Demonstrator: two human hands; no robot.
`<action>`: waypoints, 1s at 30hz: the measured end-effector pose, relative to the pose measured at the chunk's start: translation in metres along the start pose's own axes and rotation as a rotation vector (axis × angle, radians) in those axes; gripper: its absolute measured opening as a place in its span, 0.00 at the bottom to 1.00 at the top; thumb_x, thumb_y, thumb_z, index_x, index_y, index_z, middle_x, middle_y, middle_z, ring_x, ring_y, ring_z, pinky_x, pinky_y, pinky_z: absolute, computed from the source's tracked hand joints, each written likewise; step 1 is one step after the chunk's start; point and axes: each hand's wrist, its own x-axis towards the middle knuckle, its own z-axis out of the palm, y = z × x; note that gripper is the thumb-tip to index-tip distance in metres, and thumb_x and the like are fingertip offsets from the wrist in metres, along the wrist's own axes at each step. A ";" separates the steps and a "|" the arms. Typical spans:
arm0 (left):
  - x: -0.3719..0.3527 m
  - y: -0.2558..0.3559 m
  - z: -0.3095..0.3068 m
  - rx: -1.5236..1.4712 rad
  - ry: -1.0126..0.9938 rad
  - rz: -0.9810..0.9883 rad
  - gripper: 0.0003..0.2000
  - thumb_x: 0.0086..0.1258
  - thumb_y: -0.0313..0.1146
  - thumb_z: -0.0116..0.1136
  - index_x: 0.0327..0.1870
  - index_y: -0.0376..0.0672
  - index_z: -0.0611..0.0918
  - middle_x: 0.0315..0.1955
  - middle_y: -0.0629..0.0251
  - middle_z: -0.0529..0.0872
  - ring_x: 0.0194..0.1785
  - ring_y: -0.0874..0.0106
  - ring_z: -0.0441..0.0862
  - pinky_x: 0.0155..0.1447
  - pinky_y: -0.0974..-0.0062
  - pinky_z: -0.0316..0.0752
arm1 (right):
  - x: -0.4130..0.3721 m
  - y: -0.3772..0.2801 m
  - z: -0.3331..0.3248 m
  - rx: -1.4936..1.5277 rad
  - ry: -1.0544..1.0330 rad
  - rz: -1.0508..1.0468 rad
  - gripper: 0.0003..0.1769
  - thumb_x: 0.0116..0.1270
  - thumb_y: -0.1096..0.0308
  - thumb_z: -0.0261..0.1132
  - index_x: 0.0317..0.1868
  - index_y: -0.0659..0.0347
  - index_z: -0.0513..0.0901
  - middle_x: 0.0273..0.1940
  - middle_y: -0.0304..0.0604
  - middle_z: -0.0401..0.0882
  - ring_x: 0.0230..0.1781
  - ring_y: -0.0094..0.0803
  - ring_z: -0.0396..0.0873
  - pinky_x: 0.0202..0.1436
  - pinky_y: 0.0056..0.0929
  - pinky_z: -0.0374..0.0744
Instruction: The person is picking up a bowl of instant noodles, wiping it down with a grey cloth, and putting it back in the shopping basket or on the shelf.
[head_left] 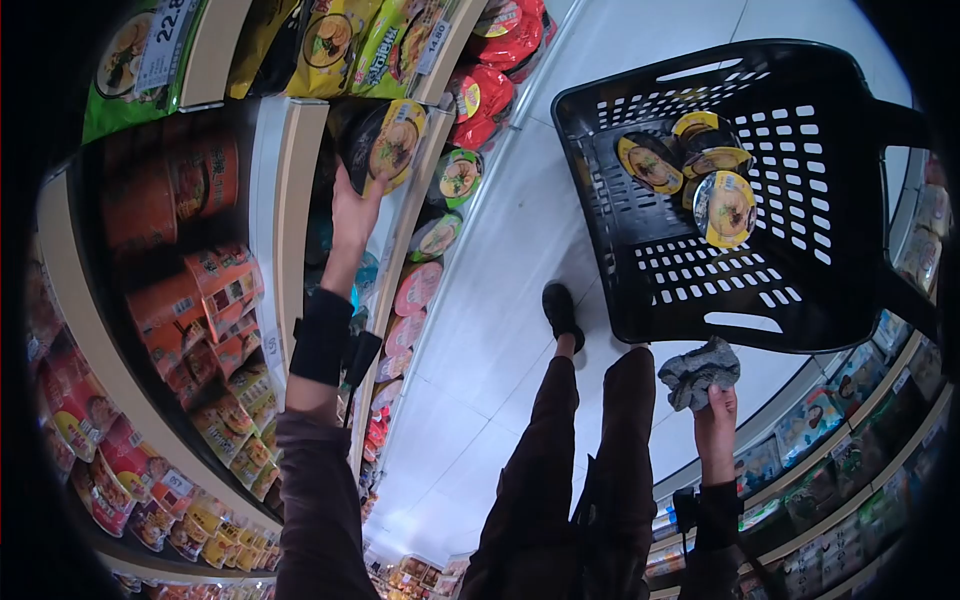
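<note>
My left hand point(355, 212) reaches to the shelf on the left and grips an instant noodle bowl point(393, 145) with a black and yellow lid, thumb over its near side. The bowl is at the shelf's front edge, beside a red-lidded bowl point(483, 97). Low on the right, my right hand point(714, 418) is closed on a crumpled grey cloth point(699, 375). Just beyond the cloth is a black shopping basket point(625, 270), in which several matching noodle bowls point(725, 208) lie together.
Shelves run along my left, holding orange noodle packs point(190, 310) and yellow and green noodle bags point(330, 42) above price tags. Green-lidded and pink-lidded bowls point(418, 288) line the lower shelf. Another shelf of packets point(808, 415) curves along the right. My foot point(562, 315) is on the pale tiled floor.
</note>
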 end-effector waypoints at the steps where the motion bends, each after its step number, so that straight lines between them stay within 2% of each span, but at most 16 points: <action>1: -0.012 0.006 -0.002 -0.008 0.030 0.071 0.37 0.54 0.41 0.56 0.61 0.35 0.51 0.58 0.46 0.57 0.62 0.59 0.56 0.62 0.73 0.53 | 0.000 0.000 -0.003 0.006 -0.020 -0.006 0.19 0.58 0.64 0.58 0.49 0.61 0.68 0.44 0.41 0.72 0.46 0.28 0.70 0.52 0.30 0.65; 3: -0.044 0.025 0.001 -0.139 0.031 0.200 0.34 0.53 0.33 0.56 0.60 0.35 0.53 0.58 0.46 0.58 0.61 0.59 0.57 0.62 0.74 0.53 | -0.001 0.000 -0.005 0.026 -0.044 -0.031 0.19 0.58 0.65 0.58 0.49 0.62 0.68 0.45 0.40 0.72 0.46 0.27 0.70 0.52 0.29 0.66; 7: -0.102 0.093 0.012 -0.264 -0.189 0.371 0.33 0.53 0.25 0.55 0.60 0.36 0.54 0.58 0.49 0.58 0.62 0.60 0.56 0.62 0.73 0.53 | -0.005 -0.002 -0.009 0.061 -0.095 -0.058 0.21 0.58 0.64 0.58 0.51 0.62 0.66 0.45 0.40 0.71 0.46 0.28 0.70 0.52 0.30 0.67; 13: -0.127 0.191 0.079 -0.318 -0.422 0.661 0.31 0.52 0.28 0.56 0.59 0.40 0.57 0.60 0.57 0.57 0.65 0.61 0.49 0.63 0.71 0.51 | -0.016 -0.006 -0.040 0.047 -0.036 -0.123 0.23 0.56 0.67 0.60 0.51 0.63 0.65 0.45 0.40 0.71 0.46 0.29 0.70 0.52 0.30 0.67; 14: -0.125 0.205 0.095 -0.355 -0.445 0.672 0.31 0.52 0.30 0.57 0.58 0.39 0.58 0.60 0.56 0.56 0.65 0.61 0.49 0.63 0.71 0.51 | -0.019 -0.008 -0.044 0.053 -0.013 -0.148 0.24 0.55 0.66 0.61 0.51 0.63 0.65 0.45 0.41 0.71 0.45 0.29 0.70 0.51 0.30 0.67; 15: -0.121 0.218 0.115 -0.363 -0.460 0.658 0.31 0.53 0.31 0.57 0.58 0.39 0.58 0.59 0.56 0.57 0.65 0.61 0.49 0.63 0.71 0.52 | -0.020 -0.008 -0.051 0.119 -0.009 -0.146 0.24 0.52 0.72 0.62 0.51 0.64 0.66 0.45 0.40 0.71 0.45 0.27 0.70 0.51 0.27 0.67; 18: -0.102 0.248 0.178 -0.379 -0.449 0.628 0.33 0.50 0.31 0.60 0.58 0.39 0.58 0.59 0.54 0.58 0.64 0.61 0.50 0.63 0.72 0.51 | -0.020 -0.006 -0.071 0.107 -0.008 -0.167 0.24 0.52 0.71 0.63 0.49 0.64 0.67 0.43 0.39 0.72 0.43 0.26 0.70 0.49 0.25 0.67; 20: -0.088 0.267 0.216 -0.368 -0.456 0.467 0.36 0.47 0.36 0.63 0.57 0.37 0.59 0.56 0.49 0.61 0.62 0.59 0.55 0.62 0.72 0.55 | -0.018 -0.007 -0.077 0.084 0.015 -0.187 0.24 0.51 0.71 0.63 0.49 0.64 0.67 0.43 0.39 0.72 0.43 0.25 0.69 0.49 0.25 0.67; 21: -0.080 0.274 0.236 -0.367 -0.454 0.466 0.36 0.47 0.36 0.63 0.57 0.37 0.59 0.56 0.49 0.61 0.62 0.59 0.55 0.62 0.72 0.55 | -0.016 -0.008 -0.078 0.065 0.039 -0.207 0.24 0.51 0.71 0.64 0.48 0.65 0.67 0.43 0.39 0.72 0.43 0.25 0.69 0.48 0.25 0.67; 23: -0.067 0.280 0.271 -0.343 -0.448 0.448 0.38 0.44 0.40 0.65 0.56 0.35 0.60 0.52 0.46 0.65 0.58 0.57 0.62 0.59 0.70 0.58 | -0.013 -0.009 -0.085 0.071 0.046 -0.221 0.22 0.51 0.71 0.63 0.46 0.65 0.68 0.42 0.38 0.72 0.42 0.25 0.70 0.47 0.25 0.68; 25: -0.061 0.288 0.297 -0.216 -0.345 0.509 0.37 0.43 0.40 0.65 0.55 0.34 0.61 0.49 0.47 0.68 0.54 0.57 0.64 0.58 0.69 0.60 | -0.012 -0.002 -0.099 0.036 0.011 -0.212 0.18 0.51 0.73 0.61 0.44 0.66 0.69 0.40 0.39 0.73 0.39 0.26 0.71 0.45 0.24 0.69; 27: -0.052 0.305 0.308 -0.202 -0.420 0.471 0.37 0.43 0.41 0.65 0.53 0.33 0.62 0.49 0.47 0.68 0.55 0.56 0.63 0.58 0.69 0.60 | -0.009 -0.012 -0.094 0.004 0.019 -0.199 0.16 0.50 0.78 0.57 0.42 0.67 0.70 0.37 0.43 0.74 0.36 0.28 0.73 0.42 0.28 0.73; 29: -0.040 0.307 0.344 -0.296 -0.418 0.543 0.38 0.41 0.43 0.66 0.53 0.33 0.62 0.51 0.47 0.65 0.57 0.56 0.61 0.59 0.68 0.58 | -0.007 -0.007 -0.107 0.015 0.055 -0.170 0.16 0.49 0.80 0.55 0.41 0.69 0.70 0.37 0.45 0.74 0.37 0.31 0.74 0.41 0.31 0.75; 30: -0.040 0.314 0.351 -0.227 -0.392 0.554 0.39 0.41 0.43 0.66 0.54 0.34 0.62 0.52 0.47 0.64 0.58 0.56 0.60 0.60 0.68 0.57 | -0.002 -0.010 -0.104 -0.041 0.067 -0.200 0.13 0.51 0.71 0.57 0.36 0.69 0.71 0.36 0.48 0.74 0.33 0.35 0.75 0.35 0.32 0.76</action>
